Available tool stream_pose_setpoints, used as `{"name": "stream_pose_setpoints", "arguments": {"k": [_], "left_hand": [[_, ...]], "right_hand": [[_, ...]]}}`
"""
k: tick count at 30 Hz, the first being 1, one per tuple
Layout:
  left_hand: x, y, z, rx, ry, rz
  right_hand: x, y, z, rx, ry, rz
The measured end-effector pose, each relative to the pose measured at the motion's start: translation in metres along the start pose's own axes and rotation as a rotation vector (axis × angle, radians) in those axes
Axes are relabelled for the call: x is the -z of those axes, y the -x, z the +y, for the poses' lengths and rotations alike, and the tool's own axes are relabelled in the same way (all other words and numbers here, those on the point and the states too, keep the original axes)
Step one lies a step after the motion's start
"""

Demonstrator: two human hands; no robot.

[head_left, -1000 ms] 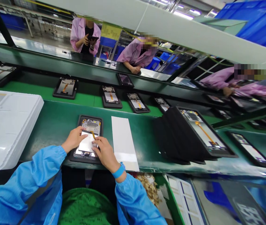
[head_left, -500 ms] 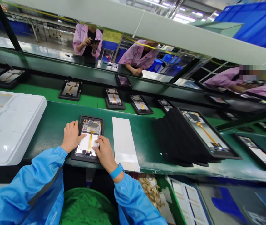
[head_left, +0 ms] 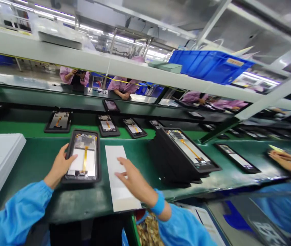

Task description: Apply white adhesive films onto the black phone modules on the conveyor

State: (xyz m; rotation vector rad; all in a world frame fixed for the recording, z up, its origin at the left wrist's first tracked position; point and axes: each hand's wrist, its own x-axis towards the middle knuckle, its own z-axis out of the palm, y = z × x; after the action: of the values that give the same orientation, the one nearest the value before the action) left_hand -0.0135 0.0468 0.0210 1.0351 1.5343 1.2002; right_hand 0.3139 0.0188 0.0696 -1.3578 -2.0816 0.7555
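Left hand (head_left: 60,165) has its fingers gripping the left side of the open tablet (head_left: 83,155), near the bench's (head_left: 45,150) front edge; right hand (head_left: 134,177), fingers parted and empty, hovers over the white strip (head_left: 118,181), bare green between strip and tray stack (head_left: 183,153).

The person wears a loose, bright blue garment with long sleeves. The left sleeve (head_left: 19,212) is smooth, slightly shiny fabric, with soft creases along the forearm and a gathered cuff close to the wrist. The right sleeve (head_left: 183,225) matches it in colour and sheen. A plain, wide blue wristband (head_left: 158,204) circles the right wrist, with a strip of bare wrist between it and the cuff. The left hand (head_left: 59,165) and right hand (head_left: 135,177) are both ungloved.
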Motion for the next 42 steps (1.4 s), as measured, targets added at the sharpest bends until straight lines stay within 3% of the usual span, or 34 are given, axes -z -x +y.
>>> {"name": "stream_pose_setpoints", "arguments": {"k": [3, 5, 8, 10, 12, 17, 20, 23, 28, 30, 33, 36, 39, 40, 42], "left_hand": [[-0.01, -0.082, 0.025, -0.014, -0.086, 0.132], [-0.021, -0.139, 0.036, -0.046, -0.208, 0.189], [-0.039, -0.207, 0.045, -0.073, -0.354, 0.231], [-0.051, -0.231, 0.045, -0.09, -0.433, 0.261], [-0.063, -0.24, 0.036, -0.137, -0.513, 0.285], [-0.084, -0.229, -0.004, -0.565, -0.954, 0.265], [-0.086, -0.228, -0.025, -0.574, -1.094, 0.252], [-0.091, -0.238, -0.037, -0.609, -1.14, 0.138], [-0.117, -0.251, -0.034, -0.662, -1.148, 0.026], [-0.118, -0.252, -0.03, -0.692, -1.101, -0.03], [-0.093, -0.256, -0.023, -0.721, -1.026, -0.023], [-0.035, -0.267, -0.018, -0.64, -1.123, 0.203], [0.029, -0.287, -0.016, -0.254, -1.346, 0.487], [0.047, -0.295, -0.016, -0.094, -1.392, 0.492], [0.071, -0.311, -0.018, 0.176, -1.39, 0.363]], "right_hand": [[0.075, -0.037, 0.047, -0.095, 0.268, 0.16], [0.104, -0.071, 0.084, -0.236, 0.498, 0.192], [0.111, -0.128, 0.137, -0.413, 0.747, 0.169], [0.101, -0.161, 0.167, -0.46, 0.807, 0.167], [0.089, -0.186, 0.19, -0.474, 0.844, 0.17], [0.084, -0.215, 0.226, -0.438, 0.924, 0.126], [0.088, -0.216, 0.231, -0.45, 0.943, 0.098], [0.09, -0.211, 0.229, -0.489, 0.954, 0.103], [0.092, -0.208, 0.224, -0.559, 0.962, 0.113], [0.095, -0.209, 0.223, -0.581, 0.966, 0.101], [0.097, -0.213, 0.22, -0.577, 0.978, 0.074], [0.092, -0.219, 0.207, -0.528, 0.999, 0.076], [0.067, -0.231, 0.176, -0.381, 0.914, 0.105], [0.052, -0.236, 0.162, -0.291, 0.814, 0.1], [0.012, -0.249, 0.129, -0.09, 0.527, 0.048]]}}
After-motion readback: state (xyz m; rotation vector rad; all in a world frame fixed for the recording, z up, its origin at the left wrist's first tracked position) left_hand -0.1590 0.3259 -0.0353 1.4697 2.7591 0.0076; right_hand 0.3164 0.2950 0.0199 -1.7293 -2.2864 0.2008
